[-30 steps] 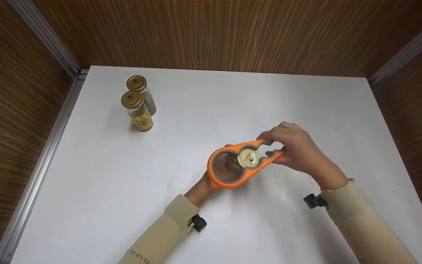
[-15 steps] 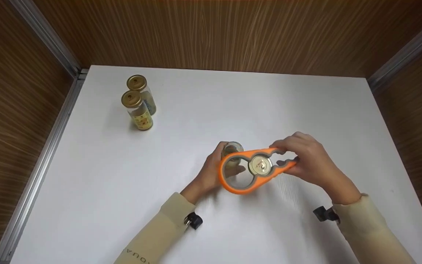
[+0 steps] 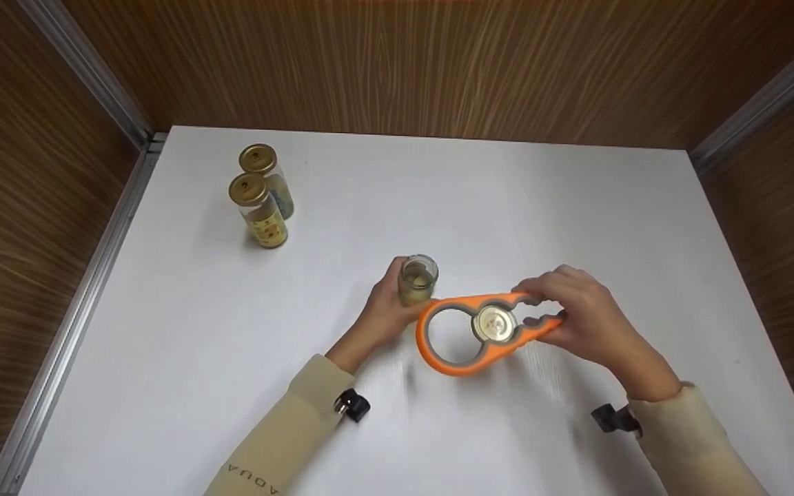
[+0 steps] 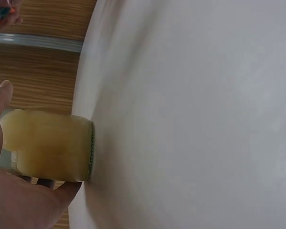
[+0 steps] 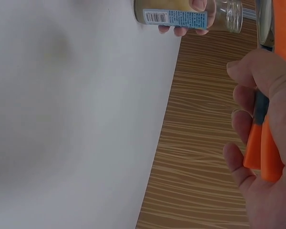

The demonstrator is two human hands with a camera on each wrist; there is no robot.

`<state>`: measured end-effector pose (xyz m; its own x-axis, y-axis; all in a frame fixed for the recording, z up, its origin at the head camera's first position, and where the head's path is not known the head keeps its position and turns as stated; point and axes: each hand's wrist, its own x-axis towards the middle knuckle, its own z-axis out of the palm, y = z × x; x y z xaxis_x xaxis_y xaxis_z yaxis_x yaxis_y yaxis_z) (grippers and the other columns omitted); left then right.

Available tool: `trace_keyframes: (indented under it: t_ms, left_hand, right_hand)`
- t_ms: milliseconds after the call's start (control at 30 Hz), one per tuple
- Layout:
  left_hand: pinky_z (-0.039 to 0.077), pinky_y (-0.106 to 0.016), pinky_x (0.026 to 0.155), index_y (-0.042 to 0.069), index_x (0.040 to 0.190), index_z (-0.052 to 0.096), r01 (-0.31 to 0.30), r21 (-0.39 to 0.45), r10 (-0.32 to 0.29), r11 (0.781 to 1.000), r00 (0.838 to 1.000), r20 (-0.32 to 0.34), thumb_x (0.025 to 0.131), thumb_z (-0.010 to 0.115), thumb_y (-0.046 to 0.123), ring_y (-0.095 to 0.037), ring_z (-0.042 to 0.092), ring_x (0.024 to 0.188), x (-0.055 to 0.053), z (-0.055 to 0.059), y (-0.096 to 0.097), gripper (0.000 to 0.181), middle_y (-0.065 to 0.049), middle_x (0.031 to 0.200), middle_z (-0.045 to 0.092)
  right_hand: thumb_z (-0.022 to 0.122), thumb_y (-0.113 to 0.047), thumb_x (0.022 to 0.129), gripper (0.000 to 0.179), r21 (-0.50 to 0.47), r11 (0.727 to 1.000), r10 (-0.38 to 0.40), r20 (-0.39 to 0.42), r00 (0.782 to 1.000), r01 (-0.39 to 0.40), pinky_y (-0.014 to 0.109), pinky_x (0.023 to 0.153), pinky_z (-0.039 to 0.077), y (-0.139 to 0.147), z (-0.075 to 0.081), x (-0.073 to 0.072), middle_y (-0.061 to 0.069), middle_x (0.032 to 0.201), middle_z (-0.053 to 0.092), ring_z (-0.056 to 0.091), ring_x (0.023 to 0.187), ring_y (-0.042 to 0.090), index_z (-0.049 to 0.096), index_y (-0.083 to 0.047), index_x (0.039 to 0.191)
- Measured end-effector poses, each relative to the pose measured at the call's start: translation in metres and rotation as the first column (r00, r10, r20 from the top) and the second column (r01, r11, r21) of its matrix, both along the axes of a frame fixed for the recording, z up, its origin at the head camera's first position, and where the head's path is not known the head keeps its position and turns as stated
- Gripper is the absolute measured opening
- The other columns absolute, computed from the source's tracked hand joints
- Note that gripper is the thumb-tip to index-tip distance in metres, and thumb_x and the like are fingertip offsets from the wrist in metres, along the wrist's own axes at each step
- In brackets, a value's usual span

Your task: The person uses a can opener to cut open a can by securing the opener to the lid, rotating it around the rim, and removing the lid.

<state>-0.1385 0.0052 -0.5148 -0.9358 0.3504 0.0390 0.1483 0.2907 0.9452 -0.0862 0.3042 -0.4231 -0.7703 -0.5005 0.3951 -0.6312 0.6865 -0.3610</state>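
Observation:
My left hand (image 3: 382, 310) grips an uncapped glass jar (image 3: 416, 281) just left of the table's middle. Pale yellow contents fill much of the jar, as the left wrist view shows, and its base is at or very near the tabletop. The right wrist view shows a blue barcode label (image 5: 175, 18) on its side. With my right hand (image 3: 586, 313) I hold an orange-and-grey jar opener (image 3: 455, 370) by its handles, beside the jar. A round gold-coloured lid (image 3: 495, 324) sits in the opener's smaller middle opening, separate from the jar.
Two capped jars with gold lids, a nearer jar with a yellow label (image 3: 267, 227) and a farther jar (image 3: 280, 193), stand close together at the back left of the white table (image 3: 507, 200). Wood-grain panels (image 3: 397, 65) enclose the table's back and sides.
The jar opener has moved right and toward me with the lid in it, off the jar. My left hand and the jar have shifted slightly left, and the jar's open mouth now shows.

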Motion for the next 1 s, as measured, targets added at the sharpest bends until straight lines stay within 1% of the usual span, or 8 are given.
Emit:
trace_keyframes:
  t_ms: [167, 333, 467, 567, 800, 1000]
  left_hand:
    - [0.042, -0.043, 0.107, 0.019, 0.138, 0.042, -0.012, 0.029, 0.011, 1.000, 1.000, 0.027, 0.082, 0.082, 0.038, -0.017, 0.054, 0.122, -0.005, 0.002, -0.004, 0.072, -0.002, 0.129, 0.059]
    - [0.042, -0.043, 0.105, 0.020, 0.138, 0.042, -0.032, 0.036, 0.032, 0.999, 0.999, 0.018, 0.081, 0.083, 0.038, -0.018, 0.054, 0.120, -0.012, 0.002, -0.009, 0.073, -0.002, 0.129, 0.059]
    - [0.042, -0.043, 0.104, 0.018, 0.138, 0.042, -0.064, 0.042, 0.063, 0.997, 0.998, 0.019, 0.080, 0.083, 0.035, -0.020, 0.054, 0.118, -0.020, 0.002, -0.013, 0.073, -0.003, 0.128, 0.059]
    - [0.042, -0.043, 0.103, 0.018, 0.138, 0.041, -0.083, 0.037, 0.081, 0.996, 0.996, 0.043, 0.080, 0.083, 0.036, -0.020, 0.053, 0.118, -0.026, 0.003, -0.015, 0.074, -0.003, 0.128, 0.058]
    - [0.041, -0.046, 0.105, 0.015, 0.141, 0.039, -0.111, 0.031, 0.109, 0.993, 0.992, 0.065, 0.080, 0.083, 0.038, -0.024, 0.051, 0.123, -0.043, 0.005, -0.019, 0.079, -0.007, 0.134, 0.055]
    - [0.041, -0.048, 0.106, 0.014, 0.144, 0.036, -0.131, 0.014, 0.130, 0.991, 0.989, 0.072, 0.081, 0.083, 0.039, -0.026, 0.049, 0.126, -0.053, 0.005, -0.023, 0.082, -0.009, 0.137, 0.053]
  right_hand:
    - [0.090, -0.003, 0.061, 0.055, 0.002, 1.000, -0.009, 0.013, 1.000, 0.009, 0.024, 0.074, 0.042, 0.000, -0.001, 0.003, -0.016, 0.092, 0.068, 0.055, 0.084, 0.006, 0.073, -0.024, 0.109]
    - [0.091, -0.005, 0.061, 0.056, 0.010, 1.000, -0.024, 0.029, 0.999, 0.024, 0.025, 0.073, 0.043, -0.001, -0.003, 0.005, -0.015, 0.094, 0.069, 0.054, 0.084, 0.005, 0.073, -0.026, 0.110]
    - [0.092, -0.007, 0.063, 0.055, 0.007, 1.000, -0.025, 0.050, 0.998, 0.025, 0.025, 0.074, 0.044, -0.001, -0.004, 0.006, -0.016, 0.095, 0.069, 0.055, 0.085, 0.005, 0.073, -0.025, 0.111]
    - [0.091, -0.007, 0.063, 0.054, -0.002, 1.000, -0.022, 0.053, 0.998, 0.022, 0.024, 0.073, 0.045, 0.000, -0.004, 0.007, -0.018, 0.096, 0.069, 0.055, 0.085, 0.006, 0.073, -0.025, 0.111]
    - [0.091, -0.008, 0.064, 0.053, -0.005, 1.000, -0.011, 0.048, 0.999, 0.012, 0.025, 0.073, 0.045, 0.000, -0.007, 0.008, -0.016, 0.095, 0.069, 0.055, 0.084, 0.004, 0.073, -0.025, 0.111]
    - [0.090, -0.005, 0.063, 0.055, -0.011, 1.000, -0.011, 0.046, 0.999, 0.011, 0.024, 0.073, 0.045, 0.000, -0.009, 0.011, -0.018, 0.095, 0.068, 0.056, 0.084, 0.006, 0.072, -0.026, 0.112]
